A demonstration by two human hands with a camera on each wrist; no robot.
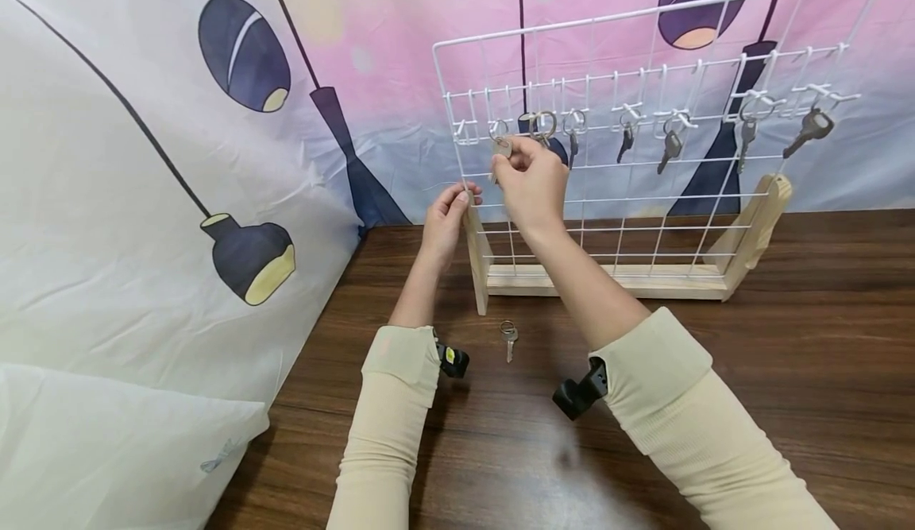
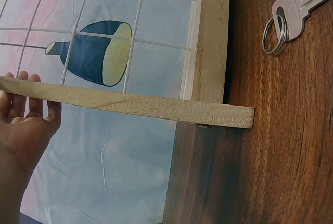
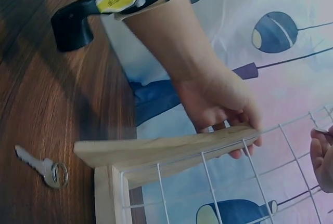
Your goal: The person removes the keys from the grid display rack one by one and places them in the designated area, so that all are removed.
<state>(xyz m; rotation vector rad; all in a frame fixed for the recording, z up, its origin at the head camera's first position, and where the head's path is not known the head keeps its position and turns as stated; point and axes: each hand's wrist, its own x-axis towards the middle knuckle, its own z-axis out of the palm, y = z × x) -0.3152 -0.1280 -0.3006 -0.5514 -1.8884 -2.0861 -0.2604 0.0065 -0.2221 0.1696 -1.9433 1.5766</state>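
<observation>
At the left end of a white wire rack with a wooden stand [image 1: 608,280], my left hand [image 1: 443,224] grips the wooden upright [image 2: 130,104], thumb on one side and fingers on the other. My right hand [image 1: 538,188] pinches a key [image 1: 503,147] by its head, close under a hook near the rack's left end. This key's ring is up at the hook; I cannot tell whether it hangs on it. Another key [image 1: 510,339] with a ring lies on the table in front of the stand. Only part of the right hand [image 3: 323,161] enters the right wrist view.
Several keys hang along the hook row to the right, among them a grey key [image 1: 670,148] and a dark-headed key [image 1: 809,130] at the far right. A printed cloth [image 1: 400,61] hangs behind the rack and down the left side of the brown wooden table [image 1: 822,339].
</observation>
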